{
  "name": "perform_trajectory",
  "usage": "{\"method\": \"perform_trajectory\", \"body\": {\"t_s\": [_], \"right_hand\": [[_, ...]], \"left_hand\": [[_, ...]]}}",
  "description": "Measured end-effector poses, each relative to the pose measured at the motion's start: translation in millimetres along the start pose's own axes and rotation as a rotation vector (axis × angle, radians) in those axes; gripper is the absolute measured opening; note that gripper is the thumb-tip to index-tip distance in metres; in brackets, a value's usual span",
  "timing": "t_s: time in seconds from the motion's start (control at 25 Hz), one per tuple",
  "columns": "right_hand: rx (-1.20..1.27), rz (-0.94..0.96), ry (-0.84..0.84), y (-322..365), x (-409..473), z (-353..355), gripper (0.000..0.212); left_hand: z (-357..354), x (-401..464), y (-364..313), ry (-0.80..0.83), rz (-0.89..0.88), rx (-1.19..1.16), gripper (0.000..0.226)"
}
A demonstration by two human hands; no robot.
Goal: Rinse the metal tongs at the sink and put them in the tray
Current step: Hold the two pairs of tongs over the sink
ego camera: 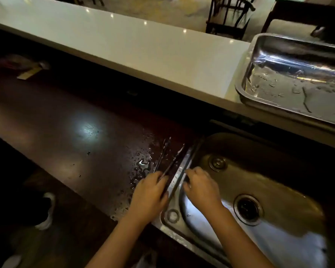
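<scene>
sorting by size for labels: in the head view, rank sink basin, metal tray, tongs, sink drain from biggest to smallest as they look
1. sink basin
2. metal tray, cut off by the frame, so its full size is unsure
3. tongs
4. sink drain

Upper left of the frame, I see a pale raised counter ledge (124, 53); below it a dark wet countertop (66, 120). Chairs (228, 14) top centre. A shoe (46, 209) lower left.

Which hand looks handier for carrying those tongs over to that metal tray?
Probably the right hand. It grips tongs at the sink's left rim, and the tray sits up on its side. The left hand would have to cross over.
</scene>
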State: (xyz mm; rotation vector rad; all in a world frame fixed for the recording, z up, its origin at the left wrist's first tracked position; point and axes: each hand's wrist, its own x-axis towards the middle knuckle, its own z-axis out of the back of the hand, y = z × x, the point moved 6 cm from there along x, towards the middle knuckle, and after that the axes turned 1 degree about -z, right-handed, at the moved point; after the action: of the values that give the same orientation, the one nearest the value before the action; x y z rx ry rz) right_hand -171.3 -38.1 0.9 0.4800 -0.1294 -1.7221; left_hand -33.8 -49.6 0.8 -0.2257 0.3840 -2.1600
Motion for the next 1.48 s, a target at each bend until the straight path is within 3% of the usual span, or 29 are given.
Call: {"method": "perform_trajectory", "body": {"t_s": [0.2,0.36,0.68,0.8,0.92,1.04,1.24,1.48], "right_hand": [[-0.039,0.056,0.019,35.8,36.2,-36.8,0.054],[-0.085,0.043,0.000,35.1,46.6,-51.2,0.052],[-0.081,0.043,-0.028,29.7,45.8,-49.6,0.041],[0.209,-0.009,-0.111,19.2,39.2,-35.7,0.036],[0.704,-0.298,-0.308,-8.7,22.0,-13.5,0.017],[1.047,-0.479,-0.243,-30.2,7.8,-1.9,0.010],[1.130,-0.458,-0.236,-59.9,-21.7,21.4,0.014],[1.072,-0.479,-0.241,-112.1,-50.0,24.2,0.009]], "left_hand": [[-24.6,8.6,49.6,0.148,0.070,0.063,0.058],[-35.9,16.2,58.9,0.193,0.058,0.083,0.053],[-43.6,29.9,56.9,0.272,0.080,-0.192,0.050],[-37.7,27.7,48.7,0.243,0.047,-0.282,0.054],[-25.3,31.1,33.9,0.210,-0.002,-0.332,0.061],[-16.3,36.0,4.1,0.194,-0.100,-0.378,0.061],[-18.9,37.0,-52.6,0.229,-0.231,-0.374,0.067],[-44.9,33.4,-101.9,0.284,-0.172,-0.459,0.064]]}}
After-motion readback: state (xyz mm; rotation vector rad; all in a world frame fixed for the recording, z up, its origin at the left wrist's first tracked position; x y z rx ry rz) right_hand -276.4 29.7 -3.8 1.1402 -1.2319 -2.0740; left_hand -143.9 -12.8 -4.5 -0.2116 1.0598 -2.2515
